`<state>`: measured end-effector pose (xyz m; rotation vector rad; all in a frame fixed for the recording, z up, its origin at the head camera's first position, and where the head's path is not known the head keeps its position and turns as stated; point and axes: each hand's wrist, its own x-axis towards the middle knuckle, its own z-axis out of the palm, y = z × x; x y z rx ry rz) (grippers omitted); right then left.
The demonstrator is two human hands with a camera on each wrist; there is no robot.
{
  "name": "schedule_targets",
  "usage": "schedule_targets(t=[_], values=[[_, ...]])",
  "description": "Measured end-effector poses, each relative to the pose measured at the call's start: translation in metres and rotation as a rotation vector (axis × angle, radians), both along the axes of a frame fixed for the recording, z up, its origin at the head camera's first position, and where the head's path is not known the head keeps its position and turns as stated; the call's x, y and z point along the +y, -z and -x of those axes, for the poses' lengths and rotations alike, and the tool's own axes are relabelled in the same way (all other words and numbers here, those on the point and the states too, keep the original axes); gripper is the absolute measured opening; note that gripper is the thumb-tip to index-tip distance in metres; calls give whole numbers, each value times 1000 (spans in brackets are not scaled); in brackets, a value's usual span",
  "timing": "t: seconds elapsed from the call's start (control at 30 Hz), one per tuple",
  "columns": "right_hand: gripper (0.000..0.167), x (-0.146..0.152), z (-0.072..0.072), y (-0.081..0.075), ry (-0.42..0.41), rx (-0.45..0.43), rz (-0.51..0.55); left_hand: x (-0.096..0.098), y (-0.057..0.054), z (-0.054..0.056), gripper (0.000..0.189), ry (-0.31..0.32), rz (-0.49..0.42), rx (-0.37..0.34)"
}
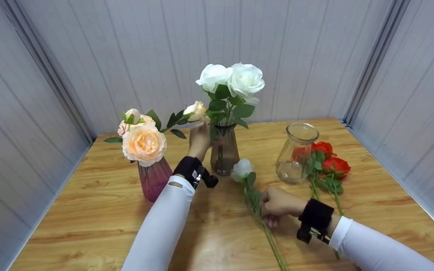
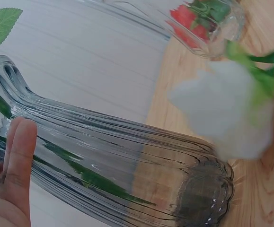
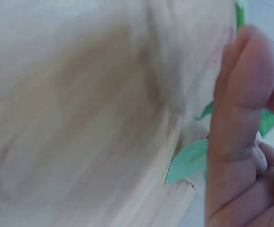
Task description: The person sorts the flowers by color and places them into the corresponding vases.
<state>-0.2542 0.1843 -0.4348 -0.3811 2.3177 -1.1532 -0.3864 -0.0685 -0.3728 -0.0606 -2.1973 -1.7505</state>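
The right hand [image 1: 281, 203] pinches the stem [image 1: 275, 242] of the white rose [image 1: 242, 170] in its grip, in front of the grey vase [image 1: 225, 150]. A bud [image 1: 195, 110] partly hides the left hand [image 1: 199, 140] beside the vase's neck; whether this grip holds it, I cannot tell.

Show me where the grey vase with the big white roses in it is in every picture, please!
Head: the grey vase stands upright near the middle.
Left wrist: the grey vase slants from the left edge down to the lower right, looking tipped because of the camera angle.
Right wrist: I can't see it there.
Landmark in the first two: the clear vase, right of it in head, near the top right in left wrist.
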Motion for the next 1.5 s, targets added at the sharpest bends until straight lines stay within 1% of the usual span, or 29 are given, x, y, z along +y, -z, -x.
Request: schedule_targets(t=[0.13,0.17,0.23,0.4,0.53,0.63,0.8,0.9,1.03,1.1,1.17,1.23,1.4,1.5], values=[[9,3,5,-2,60,-14,128,0,0,-1,59,-3,-1,-6],[7,3,7,-3,72,-17,157,0,1,-1,59,-7,2,-7],[10,4,9,-4,84,-4,199,0,1,-1,59,-4,-16,-2],[16,5,13,-8,113,73,256,1,1,-2,59,21,-75,7],[16,6,17,-11,161,117,318,1,1,-2,59,12,-60,-1],[19,6,19,-13,194,161,392,2,0,-2,59,6,-49,0],[17,7,22,-16,241,272,507,2,-2,-2,56,19,-65,6],[15,8,23,-17,280,327,539,2,-1,-2,57,32,-60,19],[18,8,23,-17,358,386,551,0,0,-3,65,44,-15,49],[18,8,24,-17,395,428,562,-1,1,-4,68,47,5,68],[17,7,24,-17,422,482,585,-1,1,-4,69,46,18,72],[16,5,24,-17,434,552,607,-1,0,-4,68,54,0,61],[12,3,25,-15,432,751,655,0,-1,-4,60,53,-59,4],[10,3,27,-12,410,852,684,0,-1,-4,59,42,-58,-1]])
